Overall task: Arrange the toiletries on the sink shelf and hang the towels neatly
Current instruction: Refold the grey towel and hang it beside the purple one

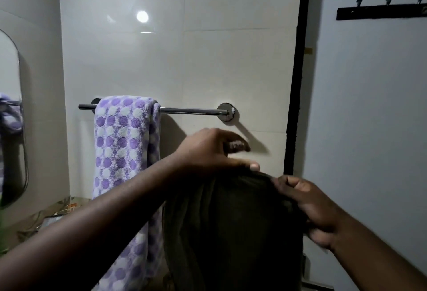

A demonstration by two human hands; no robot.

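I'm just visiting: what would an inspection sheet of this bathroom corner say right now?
Surface: glossy pale tiled wall, chrome towel bar half bare.
Job's things: purple-and-white dotted towel draped over bar; dark olive towel held below bar, not hung.
Clutter: blurred items on ledge, unidentifiable.
Hands: left hand and right hand gripping dark towel's top edge.
Cables: nothing seen.
Surroundings: mirror, black hook rack.

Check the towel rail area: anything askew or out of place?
Nothing damaged or spilled. The purple polka-dot towel hangs bunched at the left end of the chrome towel rail, leaving the right half bare. The dark olive towel is not on the rail; both hands, left and right, hold it below.
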